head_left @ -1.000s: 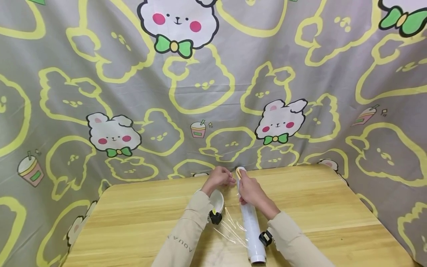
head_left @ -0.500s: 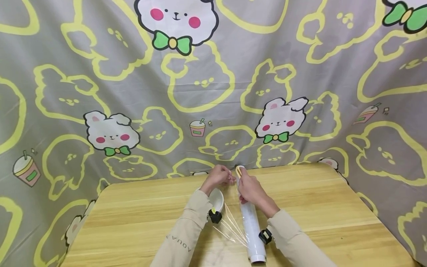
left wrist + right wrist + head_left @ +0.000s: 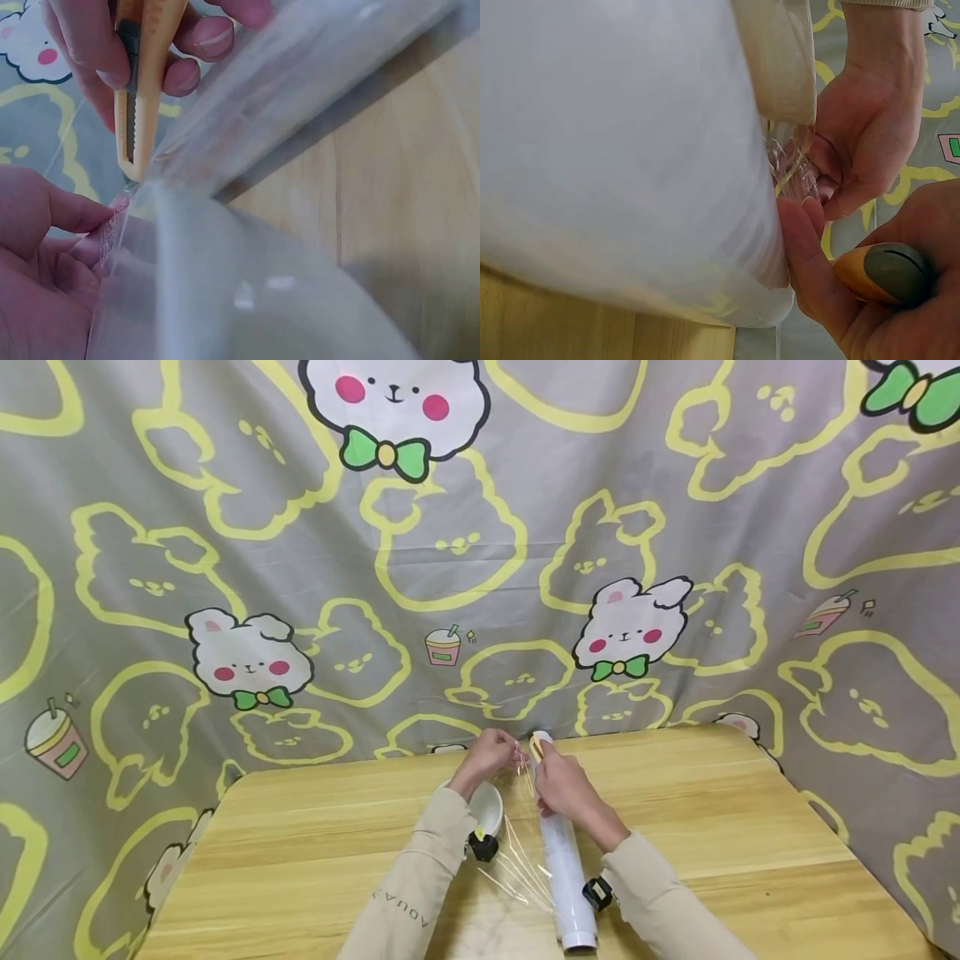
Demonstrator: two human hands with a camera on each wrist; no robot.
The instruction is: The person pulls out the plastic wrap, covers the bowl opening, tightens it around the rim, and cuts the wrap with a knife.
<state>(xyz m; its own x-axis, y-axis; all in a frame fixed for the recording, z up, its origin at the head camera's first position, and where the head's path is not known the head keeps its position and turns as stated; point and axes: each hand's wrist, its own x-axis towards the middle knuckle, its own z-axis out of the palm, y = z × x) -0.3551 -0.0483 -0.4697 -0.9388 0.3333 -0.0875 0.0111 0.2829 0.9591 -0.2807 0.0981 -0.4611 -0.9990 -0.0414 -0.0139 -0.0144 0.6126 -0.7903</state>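
Observation:
In the head view a long roll of cling film lies lengthwise on the table, with a clear sheet drawn off to its left over a white bowl. My left hand pinches the bunched edge of the film beyond the bowl. At the roll's far end, my right hand grips a yellow utility knife. In the left wrist view the knife's tip is down by the film, beside the roll. The knife's grey butt end shows in the right wrist view. My left forearm partly hides the bowl.
The wooden table extends to both sides of the arms. A patterned grey curtain hangs right behind its far edge and along the sides. Black cameras are strapped at both wrists.
The hands stay almost in place, holding the film edge and the utility knife. The film near the left fingers has shifted slightly, and the head view has tilted a little.

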